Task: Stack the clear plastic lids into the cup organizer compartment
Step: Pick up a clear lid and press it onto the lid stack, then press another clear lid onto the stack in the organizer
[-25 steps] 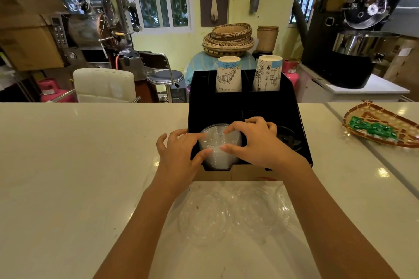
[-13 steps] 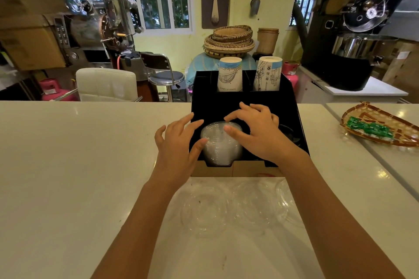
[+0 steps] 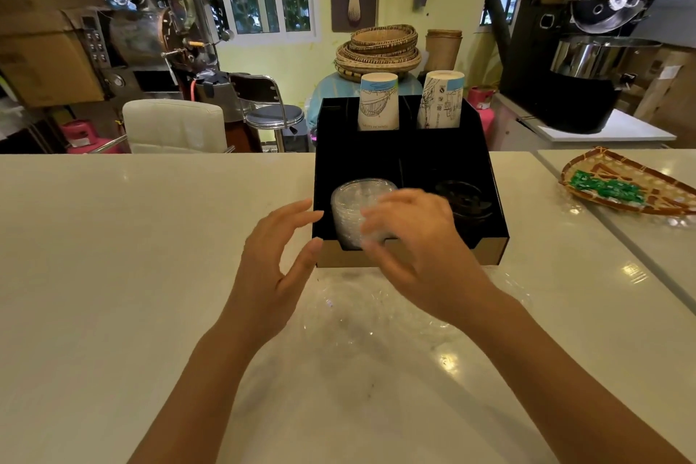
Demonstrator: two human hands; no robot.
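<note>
Both hands have pulled back toward the near edge since the earlier frame. Left hand point(image 3: 275, 260) sits off the organizer point(image 3: 489, 207) at its left front corner, fingers spread, holding nothing. Right hand point(image 3: 418, 249) is blurred in front of the lid stack point(image 3: 357, 207); can't tell whether it grips. One stack of clear lids, axis vertical, in front-left compartment. Two paper cup stacks point(image 3: 378, 102) upright at rear. More clear lids point(image 3: 361, 316) lie flat on the counter point(image 3: 113, 275); count unclear.

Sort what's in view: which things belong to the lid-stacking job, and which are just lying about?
Job: clear lid stack, black organizer, loose clear lids, left hand, right hand.
Lying about: two paper cup stacks, woven tray, dark lids.
</note>
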